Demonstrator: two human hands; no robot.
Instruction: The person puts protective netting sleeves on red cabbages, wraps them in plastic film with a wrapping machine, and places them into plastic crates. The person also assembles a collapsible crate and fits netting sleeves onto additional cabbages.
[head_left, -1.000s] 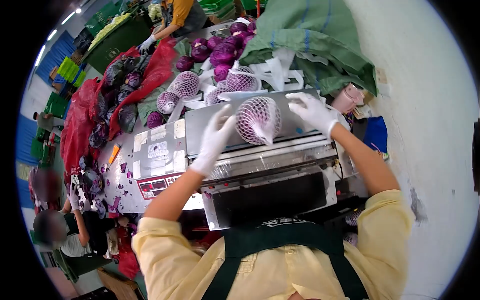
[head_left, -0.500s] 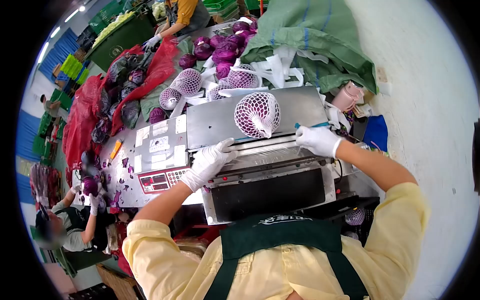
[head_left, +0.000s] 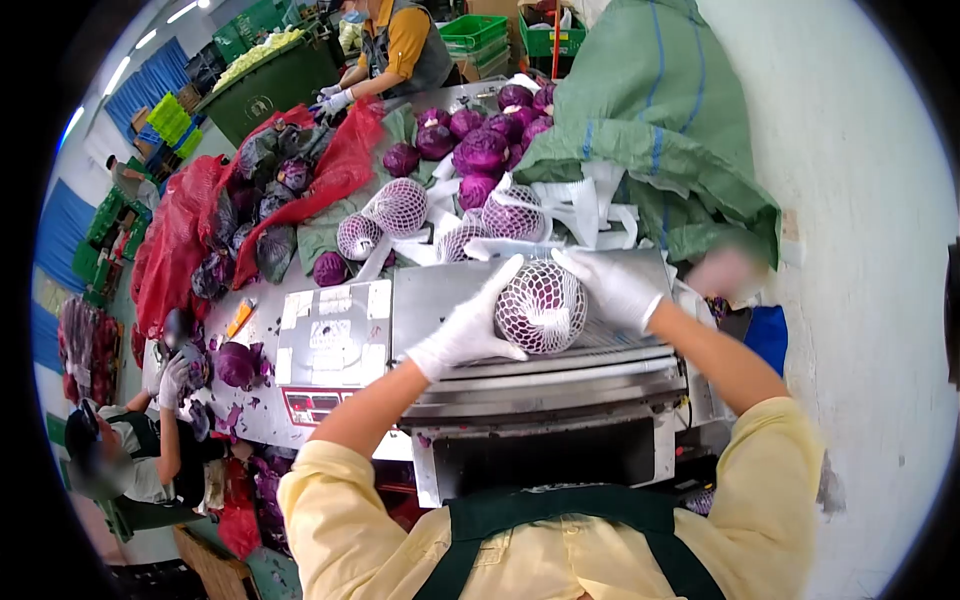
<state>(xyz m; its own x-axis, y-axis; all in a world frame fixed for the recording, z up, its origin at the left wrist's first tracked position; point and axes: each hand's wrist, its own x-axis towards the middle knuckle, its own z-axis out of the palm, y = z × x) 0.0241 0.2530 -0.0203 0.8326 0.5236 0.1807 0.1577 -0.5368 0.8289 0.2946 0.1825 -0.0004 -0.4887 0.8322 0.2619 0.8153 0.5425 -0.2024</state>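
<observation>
A red cabbage (head_left: 540, 310) in a white foam net rests at the front of the metal top (head_left: 425, 300) of a wrapping machine. My left hand (head_left: 468, 328), in a white glove, cups its left side with thumb and fingers apart around it. Against its upper right side lies my right hand (head_left: 612, 288), gloved too. Clear film is stretched near the machine's front rollers (head_left: 560, 375), just below the cabbage. Behind the machine lie more netted cabbages (head_left: 400, 207) among white foam nets (head_left: 590, 205).
To the left stands a scale (head_left: 335, 335), with an orange-handled tool (head_left: 240, 318) beyond it. Loose red cabbages (head_left: 480, 152) are heaped behind, beside a green sack (head_left: 660, 120). A red mesh sack (head_left: 180, 240) holds dark outer leaves. Co-workers work at the far side and left.
Both hands have left the film at the machine's front and moved onto the netted cabbage. The cabbage now sits closer to the rollers. The whole view has shifted slightly.
</observation>
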